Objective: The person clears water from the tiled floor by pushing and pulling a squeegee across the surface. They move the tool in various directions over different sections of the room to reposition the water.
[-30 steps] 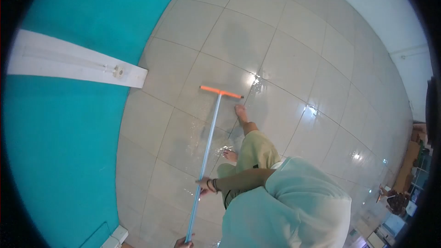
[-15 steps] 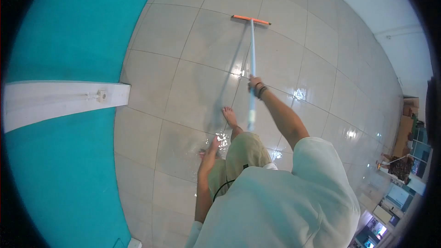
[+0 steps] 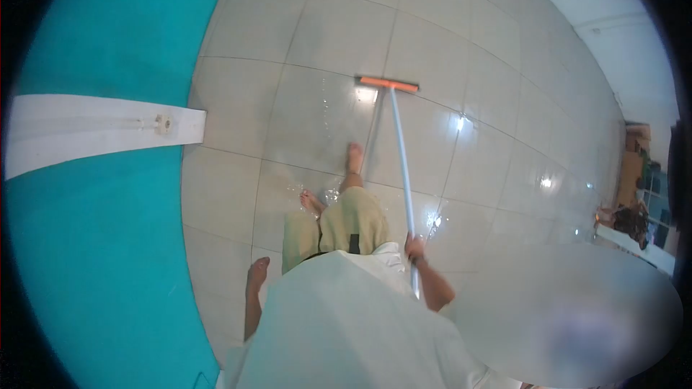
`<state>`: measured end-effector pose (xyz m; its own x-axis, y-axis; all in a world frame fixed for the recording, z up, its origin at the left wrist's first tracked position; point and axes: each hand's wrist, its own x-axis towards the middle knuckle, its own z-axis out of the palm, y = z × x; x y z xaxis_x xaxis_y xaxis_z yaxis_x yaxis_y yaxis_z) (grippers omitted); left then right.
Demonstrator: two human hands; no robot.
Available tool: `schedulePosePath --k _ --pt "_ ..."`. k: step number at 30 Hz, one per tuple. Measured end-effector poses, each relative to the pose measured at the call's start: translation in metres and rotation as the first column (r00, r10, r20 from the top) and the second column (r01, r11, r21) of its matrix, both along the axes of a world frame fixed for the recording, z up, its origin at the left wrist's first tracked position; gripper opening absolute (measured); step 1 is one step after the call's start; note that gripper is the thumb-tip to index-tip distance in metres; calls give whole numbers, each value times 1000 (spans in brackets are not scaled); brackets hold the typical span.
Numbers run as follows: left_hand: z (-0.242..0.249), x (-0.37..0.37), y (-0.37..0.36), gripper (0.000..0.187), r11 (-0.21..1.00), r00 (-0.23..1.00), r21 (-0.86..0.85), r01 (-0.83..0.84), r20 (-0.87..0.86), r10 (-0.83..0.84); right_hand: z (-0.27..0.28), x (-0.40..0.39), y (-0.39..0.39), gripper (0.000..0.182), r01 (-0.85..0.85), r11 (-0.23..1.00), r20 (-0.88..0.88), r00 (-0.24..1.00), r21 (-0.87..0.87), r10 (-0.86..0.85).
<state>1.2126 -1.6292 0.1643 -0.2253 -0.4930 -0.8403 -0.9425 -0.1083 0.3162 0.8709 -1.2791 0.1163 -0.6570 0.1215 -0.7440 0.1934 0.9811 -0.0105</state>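
An orange-headed floor squeegee [image 3: 389, 84] rests on the wet tiles at the upper middle, its pale pole [image 3: 404, 166] running down toward my body. Around the pole, beside my right hip, my right hand [image 3: 415, 248] is closed. My left hand [image 3: 258, 271] hangs at my left side, away from the pole and touching nothing visible; its fingers are too small and blurred to read. My bare feet [image 3: 354, 157] stand on the tiles, below and left of the squeegee head.
A teal wall [image 3: 101, 245] with a white pillar [image 3: 108, 133] bearing a socket stands on the left. Water glistens on the tiled floor [image 3: 497, 151]. At the far right are boxes [image 3: 632, 166] and shelves. A blurred patch covers the lower right.
My right hand has drawn back toward my body, and the squeegee head has come nearer. My left hand has moved outward and down. One foot has come forward.
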Motion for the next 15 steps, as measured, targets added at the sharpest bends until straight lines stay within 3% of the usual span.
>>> schedulePosePath --k 4,6,7,8,9,10,12,15 --pt "5 -41 -50 34 992 994 63 106 4 -107 86 156 76 50 108 984 162 978 140 -130" --pt "-42 -34 -81 31 994 972 62 89 -224 -73 119 226 119 45 168 970 237 949 178 -208" --pt "-49 -48 -91 31 988 961 72 134 -251 -112 158 245 118 46 223 955 258 928 197 -270" --pt "-49 -62 -105 31 996 970 75 39 -242 -20 169 279 136 46 233 940 312 900 250 -306" --pt "-48 -75 -112 30 995 970 80 -61 -230 78 174 329 161 46 224 935 281 911 276 -301" --pt "-50 -84 -113 30 995 967 90 -32 -251 53 173 366 181 46 207 930 251 924 303 -288" --pt "-47 -92 -116 27 988 959 96 -122 -244 143 199 405 185 47 290 803 280 831 520 -481" --pt "-59 -90 -102 24 979 977 199 -32 -200 73 240 414 187 52 334 821 178 873 463 -455"
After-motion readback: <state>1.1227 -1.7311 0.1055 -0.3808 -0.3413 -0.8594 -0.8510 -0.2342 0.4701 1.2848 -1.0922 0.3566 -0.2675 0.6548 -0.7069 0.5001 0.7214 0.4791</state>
